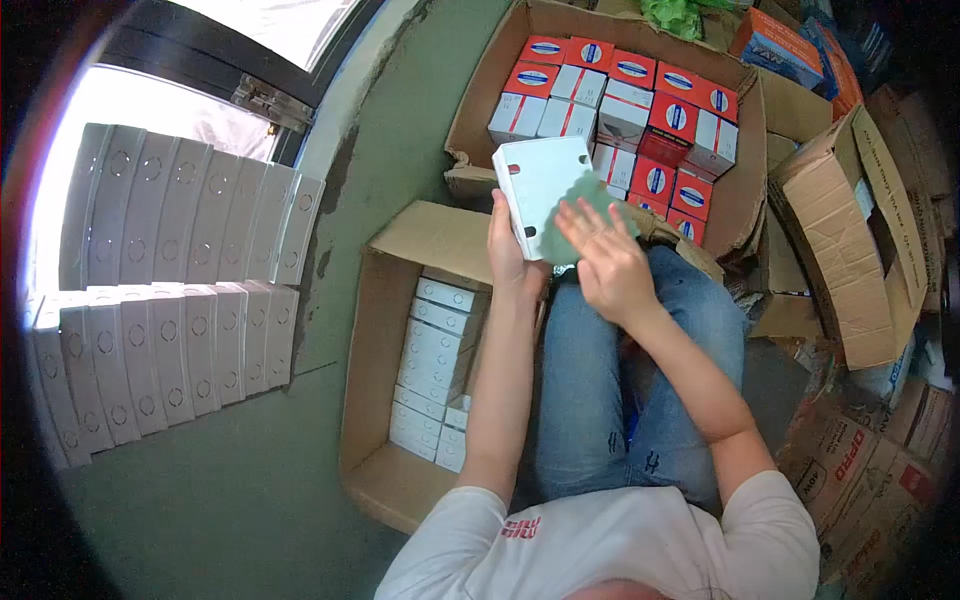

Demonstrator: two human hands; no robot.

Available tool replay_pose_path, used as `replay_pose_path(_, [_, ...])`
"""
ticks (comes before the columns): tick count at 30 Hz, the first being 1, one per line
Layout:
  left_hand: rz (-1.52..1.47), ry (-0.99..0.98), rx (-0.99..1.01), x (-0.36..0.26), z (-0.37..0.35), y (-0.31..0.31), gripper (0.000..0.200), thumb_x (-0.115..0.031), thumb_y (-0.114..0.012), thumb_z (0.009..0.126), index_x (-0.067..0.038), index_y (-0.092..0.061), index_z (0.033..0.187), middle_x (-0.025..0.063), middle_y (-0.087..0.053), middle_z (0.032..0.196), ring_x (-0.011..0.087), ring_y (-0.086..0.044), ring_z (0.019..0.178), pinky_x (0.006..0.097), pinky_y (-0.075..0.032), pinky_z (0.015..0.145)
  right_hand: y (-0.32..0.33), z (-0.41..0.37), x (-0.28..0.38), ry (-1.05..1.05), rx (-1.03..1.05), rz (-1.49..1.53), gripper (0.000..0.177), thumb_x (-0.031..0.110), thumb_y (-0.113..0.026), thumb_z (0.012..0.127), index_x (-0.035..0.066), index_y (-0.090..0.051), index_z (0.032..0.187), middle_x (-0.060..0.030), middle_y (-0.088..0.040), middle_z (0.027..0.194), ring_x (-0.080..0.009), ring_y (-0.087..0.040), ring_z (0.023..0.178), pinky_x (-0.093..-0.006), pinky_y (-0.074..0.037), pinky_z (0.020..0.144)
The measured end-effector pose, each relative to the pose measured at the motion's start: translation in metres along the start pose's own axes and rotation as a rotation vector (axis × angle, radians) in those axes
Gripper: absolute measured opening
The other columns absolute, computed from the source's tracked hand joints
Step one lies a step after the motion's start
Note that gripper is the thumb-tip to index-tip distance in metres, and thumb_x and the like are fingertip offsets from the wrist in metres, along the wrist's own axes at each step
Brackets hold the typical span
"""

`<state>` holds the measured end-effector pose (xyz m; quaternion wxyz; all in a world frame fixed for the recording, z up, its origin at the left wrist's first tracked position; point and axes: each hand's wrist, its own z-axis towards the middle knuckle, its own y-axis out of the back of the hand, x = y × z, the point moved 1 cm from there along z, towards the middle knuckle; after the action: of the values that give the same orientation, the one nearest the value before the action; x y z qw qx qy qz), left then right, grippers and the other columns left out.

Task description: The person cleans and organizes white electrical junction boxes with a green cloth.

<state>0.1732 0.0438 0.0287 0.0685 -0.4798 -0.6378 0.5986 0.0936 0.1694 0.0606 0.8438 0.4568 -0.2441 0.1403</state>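
Note:
My left hand (513,240) grips a white plastic electrical box (528,180) by its left edge and underside, tilted above my lap. The face turned up is flat, with dark slots near its edges. A pale green cloth (572,218) lies against the right part of that face. My right hand (606,255) holds the cloth there, its fingers stretched over it; the thumb is hidden. Below my left forearm, an open cardboard box (376,330) contains several similar white boxes (432,355).
Ahead, a large carton (740,215) holds red and white packages (672,118). White boxes with round knockouts stand in two rows (170,210) by the bright doorway at left. Torn cardboard (845,255) and flattened cartons (850,470) crowd the right side. Green plastic (683,18) lies at the top.

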Motion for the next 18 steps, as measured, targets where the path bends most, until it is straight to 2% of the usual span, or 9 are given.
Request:
replay_pose_path(3, [0.09,0.035,0.018,0.002,-0.002,0.0,0.04,-0.033,-0.038,0.103,-0.003,-0.052,0.125,0.0106,-0.062,0.116,0.018,-0.062,0.102,0.033,-0.051,0.086,0.002,0.016,-0.013,-0.042,-0.046,0.014,0.053,0.004,-0.046,0.081,0.005,-0.052,0.133,-0.0135,-0.049,0.139,-0.0337,-0.043,0.131,-0.0484,-0.028,0.112])
replay_pose_path(5, [0.26,0.087,0.043,0.007,-0.002,0.003,0.038,-0.03,-0.039,0.103,-0.002,-0.054,0.123,0.0095,-0.062,0.114,0.0158,-0.062,0.1,0.0317,-0.051,0.084,0.002,0.03,-0.019,-0.039,-0.051,0.053,0.053,0.004,-0.045,0.082,0.005,-0.05,0.134,-0.0138,-0.048,0.141,-0.0347,-0.041,0.132,-0.0472,-0.03,0.112])
replay_pose_path(8, [0.308,0.063,0.007,0.01,-0.002,0.001,0.037,-0.029,-0.039,0.103,-0.001,-0.052,0.124,0.0091,-0.062,0.112,0.0161,-0.061,0.099,0.0315,-0.05,0.084,-0.003,0.034,-0.022,-0.027,-0.041,0.132,0.053,0.003,-0.047,0.082,0.005,-0.049,0.135,-0.0136,-0.046,0.141,-0.035,-0.041,0.133,-0.0445,-0.034,0.109])
replay_pose_path(11, [0.256,0.002,-0.075,0.007,0.0,0.002,0.039,-0.032,-0.039,0.103,-0.003,-0.052,0.125,0.0114,-0.062,0.115,0.0211,-0.062,0.102,0.0377,-0.051,0.088,-0.006,0.02,-0.017,0.008,0.042,0.148,0.053,0.003,-0.05,0.082,0.005,-0.049,0.135,-0.0127,-0.047,0.141,-0.034,-0.043,0.131,-0.0421,-0.038,0.107])
replay_pose_path(15, [0.161,-0.035,-0.062,0.003,0.003,0.006,0.04,-0.032,-0.039,0.103,-0.001,-0.05,0.126,0.0108,-0.061,0.112,0.0192,-0.061,0.099,0.0336,-0.05,0.084,0.002,0.003,-0.008,0.036,0.145,0.159,0.054,0.003,-0.053,0.08,0.005,-0.05,0.134,-0.0113,-0.049,0.139,-0.0327,-0.046,0.129,-0.0413,-0.041,0.105])
replay_pose_path(18, [0.197,-0.119,-0.097,0.001,0.0,0.001,0.042,-0.034,-0.038,0.103,-0.001,-0.05,0.126,0.0114,-0.062,0.112,0.0202,-0.062,0.098,0.0346,-0.051,0.083,0.009,-0.001,-0.01,0.099,0.179,0.145,0.055,0.002,-0.053,0.079,0.007,-0.051,0.134,-0.0108,-0.05,0.139,-0.0323,-0.047,0.128,-0.042,-0.04,0.106])
